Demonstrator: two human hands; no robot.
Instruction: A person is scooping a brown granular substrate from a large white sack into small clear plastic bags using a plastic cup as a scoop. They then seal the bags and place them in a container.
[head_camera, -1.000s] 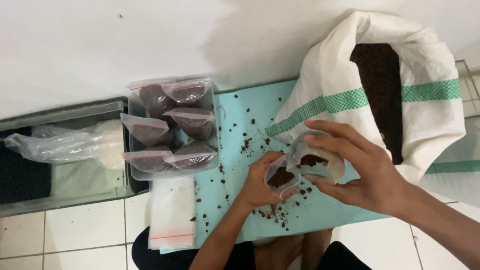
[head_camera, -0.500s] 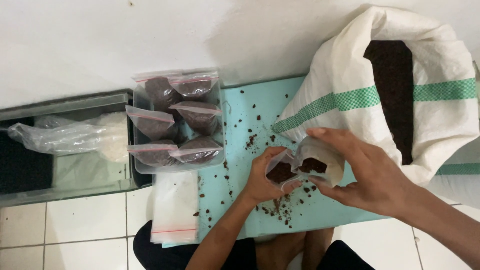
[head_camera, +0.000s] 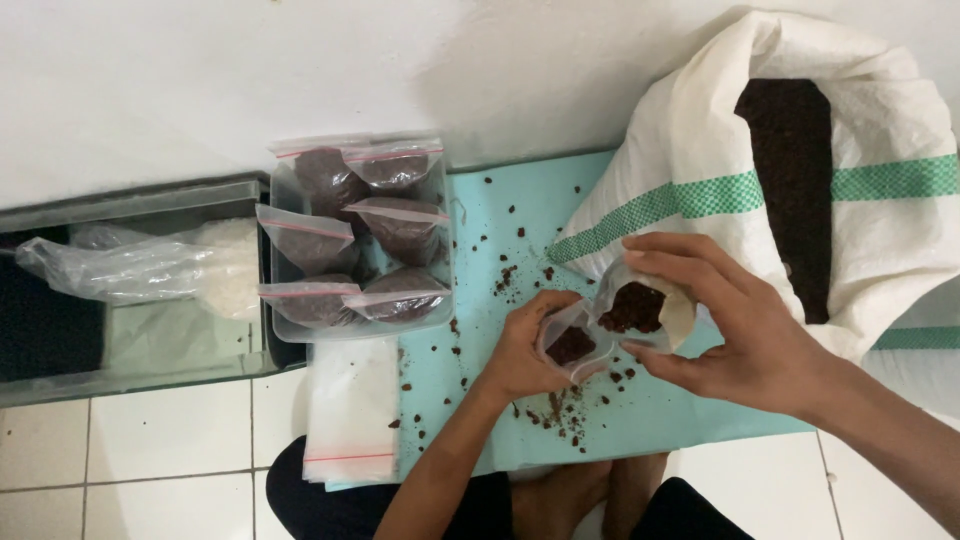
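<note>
I see my left hand (head_camera: 525, 350) pinching a small clear bag (head_camera: 572, 345) open over a pale blue mat (head_camera: 480, 270), dark soil already inside. Just right of it, touching its mouth, my right hand (head_camera: 740, 330) curls around a tilted cup (head_camera: 645, 305) of the same soil. Crumbs (head_camera: 560, 405) lie scattered below the bag. A white sack (head_camera: 800, 170) lies behind my right hand; a tub (head_camera: 360, 240) of filled bags sits well left.
</note>
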